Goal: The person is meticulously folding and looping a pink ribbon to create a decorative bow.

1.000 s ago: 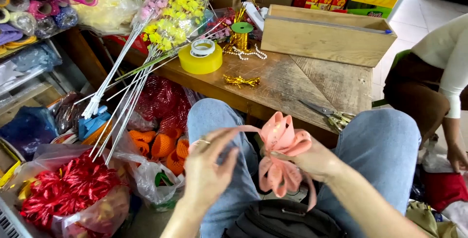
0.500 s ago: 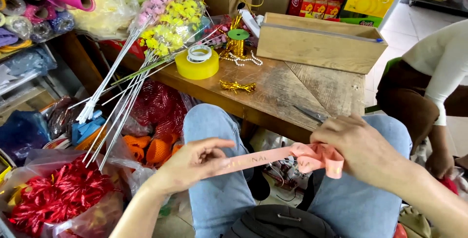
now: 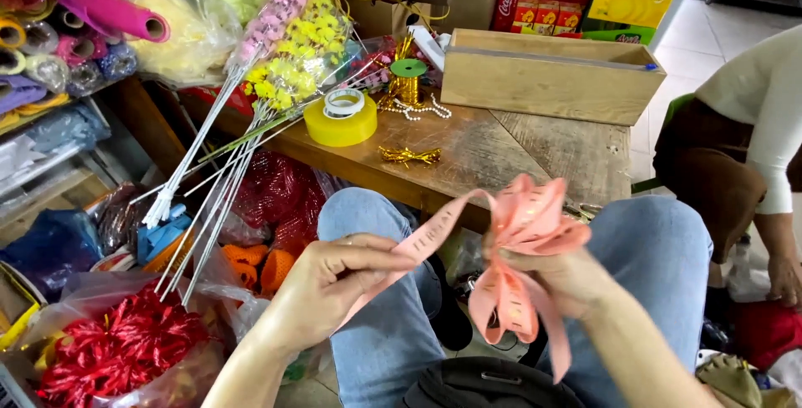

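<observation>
The right hand (image 3: 561,278) is mostly hidden behind the pink ribbon loops (image 3: 528,223), so its grip cannot be made out. The bag of red bows (image 3: 109,356) is cut off at the bottom-left edge. A person's arm (image 3: 773,141) is cropped at the right edge.

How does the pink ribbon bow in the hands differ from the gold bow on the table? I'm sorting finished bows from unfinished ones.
The pink ribbon bow is held up in the right hand, a strand running to the left hand; the gold bow lies flat and untouched on the wooden table. The pink one looks much larger here, with wide loops and long hanging tails; the gold one is small, narrow and shiny. Both are looped ribbon.
</observation>
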